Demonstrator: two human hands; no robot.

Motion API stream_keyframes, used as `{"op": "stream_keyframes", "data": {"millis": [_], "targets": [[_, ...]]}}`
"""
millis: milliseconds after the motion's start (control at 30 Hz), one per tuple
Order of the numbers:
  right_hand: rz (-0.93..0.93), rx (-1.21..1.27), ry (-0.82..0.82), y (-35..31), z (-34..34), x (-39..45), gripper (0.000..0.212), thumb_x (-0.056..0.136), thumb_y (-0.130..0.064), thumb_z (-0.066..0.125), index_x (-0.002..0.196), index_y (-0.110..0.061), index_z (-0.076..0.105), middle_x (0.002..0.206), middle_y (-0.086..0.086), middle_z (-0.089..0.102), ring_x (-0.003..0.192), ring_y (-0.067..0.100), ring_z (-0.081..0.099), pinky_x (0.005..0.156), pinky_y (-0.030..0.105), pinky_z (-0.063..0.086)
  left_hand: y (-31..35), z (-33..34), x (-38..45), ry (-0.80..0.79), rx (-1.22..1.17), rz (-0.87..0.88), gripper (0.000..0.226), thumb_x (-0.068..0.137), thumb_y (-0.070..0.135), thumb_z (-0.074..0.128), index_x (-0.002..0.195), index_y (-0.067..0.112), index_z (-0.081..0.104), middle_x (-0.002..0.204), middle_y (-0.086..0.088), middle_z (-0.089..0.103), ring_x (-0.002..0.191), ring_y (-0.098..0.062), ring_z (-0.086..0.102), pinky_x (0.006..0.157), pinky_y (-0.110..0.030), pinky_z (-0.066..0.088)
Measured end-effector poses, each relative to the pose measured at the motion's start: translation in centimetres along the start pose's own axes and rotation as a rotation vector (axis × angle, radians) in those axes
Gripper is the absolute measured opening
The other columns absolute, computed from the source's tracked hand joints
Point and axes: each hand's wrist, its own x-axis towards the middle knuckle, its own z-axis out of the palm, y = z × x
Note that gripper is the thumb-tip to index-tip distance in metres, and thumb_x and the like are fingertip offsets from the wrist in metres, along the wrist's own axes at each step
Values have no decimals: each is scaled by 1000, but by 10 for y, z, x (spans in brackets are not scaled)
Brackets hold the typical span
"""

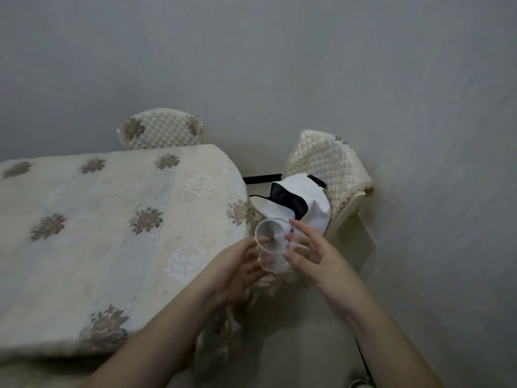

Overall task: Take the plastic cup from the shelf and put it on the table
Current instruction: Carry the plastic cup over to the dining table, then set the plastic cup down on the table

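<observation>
Cloth-covered bench [98, 219] fills the left, two padded chairs [327, 163] behind, and the clear plastic cup [272, 247] is held tilted in the air just off the bench's right corner. Risk: thin cup could buckle or slip if squeezed unevenly, or tip on the soft cloth near the edge. Left hand [237, 267] fingers curl lightly around the cup's side; right hand [310, 253] fingers spread, touching its other side.

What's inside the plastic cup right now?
The plastic cup looks empty; its clear wall shows only the white cloth behind. Fingers of the left hand and right hand cover part of its base.
</observation>
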Motion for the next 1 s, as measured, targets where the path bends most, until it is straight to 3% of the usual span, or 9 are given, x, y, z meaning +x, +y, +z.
{"op": "stream_keyframes", "data": {"millis": [100,200,267,433,600,833,1000], "targets": [[6,-2,-86,1,15,29,62,72,-44,78,129,-46,53,123,-13,65,114,5,60,83,24,54,7,-23,0,38,-115,77,47,69,20,73,111,1,70,108,-21,66,97,-34,64,81,-36,58],[12,-11,-186,4,37,60,58,79,-32,75,132,-42,51,131,-2,61,118,10,59,95,37,52,11,-53,0,74,-250,132,40,81,18,68,117,2,68,113,-18,67,102,-31,65,93,-38,54],[15,-36,-250,6,56,80,59,80,-30,74,132,-42,51,134,1,59,121,13,57,102,45,46,12,-78,0,115,-323,172,38,80,19,71,115,4,70,113,-17,70,103,-30,68,92,-39,55],[0,-148,-402,12,120,121,61,73,-44,73,128,-50,50,132,-5,58,121,5,54,104,41,44,18,-145,1,246,-424,272,29,94,18,61,120,6,67,123,-16,67,107,-30,68,92,-36,54],[-13,-208,-515,21,187,150,60,76,-46,76,129,-49,49,131,-10,58,120,2,54,101,36,45,26,-204,-13,350,-529,388,29,94,15,61,121,5,65,107,-10,75,99,-28,70,85,-33,57],[23,-198,-620,46,250,168,54,85,-26,73,128,-50,51,130,-12,59,118,0,55,96,30,46,19,-256,-26,536,-591,454,26,95,15,59,119,6,64,113,-13,69,93,-24,72,83,-31,58],[63,-212,-698,58,270,182,55,85,-21,72,130,-44,50,129,-11,59,116,-2,55,88,20,48,9,-274,-23,664,-610,438,29,91,21,65,118,9,64,111,-10,68,92,-22,70,86,-33,57]]}}
